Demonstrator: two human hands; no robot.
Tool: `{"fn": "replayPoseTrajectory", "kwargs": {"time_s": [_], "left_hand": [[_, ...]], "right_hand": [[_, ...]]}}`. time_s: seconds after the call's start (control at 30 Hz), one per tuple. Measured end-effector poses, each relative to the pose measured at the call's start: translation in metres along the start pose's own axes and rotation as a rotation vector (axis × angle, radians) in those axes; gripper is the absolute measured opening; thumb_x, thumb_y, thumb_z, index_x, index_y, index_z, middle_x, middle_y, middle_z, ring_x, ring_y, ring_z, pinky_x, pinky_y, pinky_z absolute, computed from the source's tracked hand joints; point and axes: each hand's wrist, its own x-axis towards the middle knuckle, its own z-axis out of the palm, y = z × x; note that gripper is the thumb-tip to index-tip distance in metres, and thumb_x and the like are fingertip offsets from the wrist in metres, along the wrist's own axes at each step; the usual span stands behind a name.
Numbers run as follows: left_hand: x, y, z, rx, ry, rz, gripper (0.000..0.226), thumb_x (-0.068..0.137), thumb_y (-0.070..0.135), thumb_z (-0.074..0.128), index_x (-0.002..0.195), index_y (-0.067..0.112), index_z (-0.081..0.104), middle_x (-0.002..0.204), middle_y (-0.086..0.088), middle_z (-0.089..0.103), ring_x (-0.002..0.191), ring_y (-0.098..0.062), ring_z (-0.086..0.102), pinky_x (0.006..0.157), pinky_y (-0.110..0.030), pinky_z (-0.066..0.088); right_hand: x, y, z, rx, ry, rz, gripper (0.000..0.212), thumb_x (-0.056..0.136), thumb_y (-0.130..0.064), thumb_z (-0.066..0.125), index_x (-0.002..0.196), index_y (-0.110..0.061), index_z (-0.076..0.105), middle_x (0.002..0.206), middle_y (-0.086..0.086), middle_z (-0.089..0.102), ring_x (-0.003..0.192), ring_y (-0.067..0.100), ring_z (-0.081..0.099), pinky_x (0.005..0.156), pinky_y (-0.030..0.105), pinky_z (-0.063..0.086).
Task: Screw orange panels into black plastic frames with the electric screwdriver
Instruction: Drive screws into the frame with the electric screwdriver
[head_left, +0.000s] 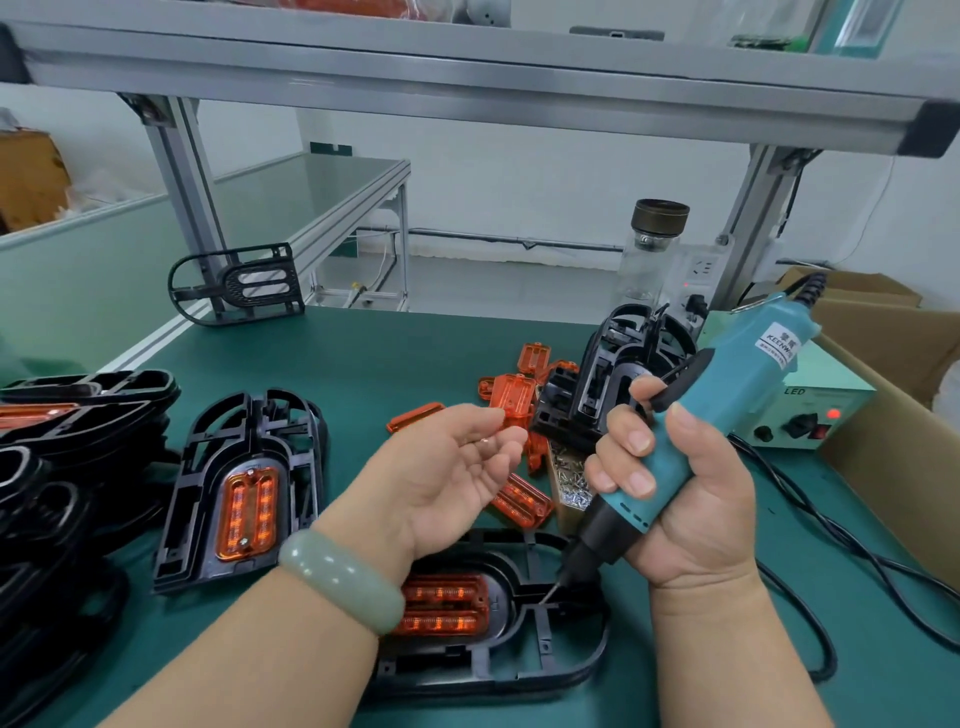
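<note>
The right hand (670, 499) has its grip clamped round the teal electric screwdriver (727, 384), bit angled down at the near black frame (550, 660), which lies on the counter (374, 353) with an orange panel (441, 605) seated in it. The left hand (447, 478) hovers just left, palm up, grip apart, a tiny metal piece (484, 441) on its fingers. Loose orange panels (511, 397) lie farther back.

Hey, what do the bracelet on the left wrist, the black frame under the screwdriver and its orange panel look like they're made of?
Bracelet: pale green, smooth, milky sheen, probably jade or glass. Black frame: matte moulded plastic, thin ribs. Orange panel: translucent glossy plastic, ridges showing through.
</note>
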Motion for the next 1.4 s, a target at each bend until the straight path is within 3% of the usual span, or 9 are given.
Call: {"fn": "replayPoseTrajectory", "kwargs": {"time_s": [0.13,0.27,0.33,0.43,0.63,0.73,0.97,1.17,1.4], "left_hand": [[-0.014,0.001,-0.012,-0.121,0.064,0.000,0.008,0.089,0.004,0.053,0.091,-0.002,0.059,0.080,-0.016,0.065,0.059,-0.016,0.062,0.048,-0.018,0.051],[-0.026,0.001,-0.027,-0.208,0.153,0.065,0.020,0.093,-0.006,0.038,0.099,-0.002,0.057,0.098,-0.019,0.063,0.077,-0.018,0.063,0.058,-0.021,0.055],[-0.034,0.001,-0.035,-0.230,0.152,0.126,0.020,0.094,-0.005,0.040,0.099,-0.002,0.059,0.091,-0.018,0.069,0.071,-0.015,0.066,0.056,-0.018,0.055],[-0.044,0.000,-0.044,-0.239,0.140,0.186,0.016,0.093,0.003,0.048,0.100,0.002,0.062,0.077,-0.010,0.073,0.054,-0.006,0.063,0.047,-0.012,0.050],[-0.052,-0.012,-0.056,-0.181,0.093,0.173,0.014,0.070,0.029,0.062,0.077,0.016,0.064,0.054,0.004,0.056,0.035,-0.001,0.045,0.029,-0.009,0.034],[-0.049,-0.017,-0.057,-0.087,0.086,0.164,0.019,0.072,0.033,0.061,0.081,0.016,0.062,0.049,0.006,0.045,0.032,-0.002,0.035,0.028,-0.009,0.026],[-0.044,-0.021,-0.067,-0.139,0.008,0.071,0.039,0.075,0.008,0.057,0.113,0.001,0.064,0.075,-0.007,0.063,0.051,-0.007,0.046,0.039,-0.015,0.038],[-0.045,-0.024,-0.066,-0.169,0.042,0.088,0.038,0.072,0.001,0.056,0.109,0.003,0.062,0.089,-0.015,0.072,0.054,-0.010,0.061,0.042,-0.014,0.048],[-0.047,-0.024,-0.065,-0.149,0.109,0.126,0.026,0.066,0.006,0.064,0.092,0.003,0.070,0.071,-0.010,0.068,0.053,-0.011,0.062,0.044,-0.014,0.050]], "right_hand": [[0.000,0.003,0.002,-0.008,0.057,-0.004,0.008,0.080,-0.022,0.062,0.085,-0.016,0.066,0.059,-0.002,0.047,0.037,0.006,0.044,0.046,0.021,0.044],[0.001,0.006,0.006,-0.022,0.044,-0.006,0.022,0.073,-0.024,0.076,0.089,-0.016,0.063,0.060,-0.002,0.048,0.039,0.007,0.044,0.048,0.021,0.042],[0.001,0.009,0.009,-0.046,0.070,-0.019,0.022,0.072,-0.022,0.075,0.089,-0.016,0.062,0.060,-0.003,0.047,0.039,0.007,0.044,0.048,0.021,0.041],[0.001,0.012,0.011,-0.077,0.123,-0.067,0.014,0.081,-0.020,0.047,0.088,-0.018,0.059,0.059,-0.004,0.047,0.038,0.006,0.042,0.048,0.020,0.040],[0.002,0.019,0.017,-0.083,0.205,-0.175,0.012,0.081,-0.022,0.048,0.090,-0.019,0.055,0.059,-0.006,0.048,0.040,0.006,0.043,0.050,0.019,0.042],[0.002,0.020,0.018,-0.069,0.271,-0.246,0.009,0.081,-0.022,0.050,0.089,-0.020,0.054,0.060,-0.007,0.050,0.042,0.005,0.044,0.051,0.018,0.042],[0.002,0.023,0.020,-0.047,0.374,-0.329,0.008,0.092,-0.022,0.046,0.090,-0.022,0.054,0.062,-0.010,0.051,0.045,0.004,0.044,0.053,0.018,0.041],[0.001,0.021,0.023,-0.025,0.426,-0.354,0.011,0.094,-0.019,0.044,0.089,-0.022,0.053,0.062,-0.010,0.049,0.045,0.004,0.043,0.054,0.018,0.041],[0.000,0.024,0.024,-0.018,0.435,-0.355,0.010,0.093,-0.020,0.045,0.088,-0.023,0.054,0.061,-0.010,0.050,0.045,0.004,0.044,0.054,0.017,0.042]]}}
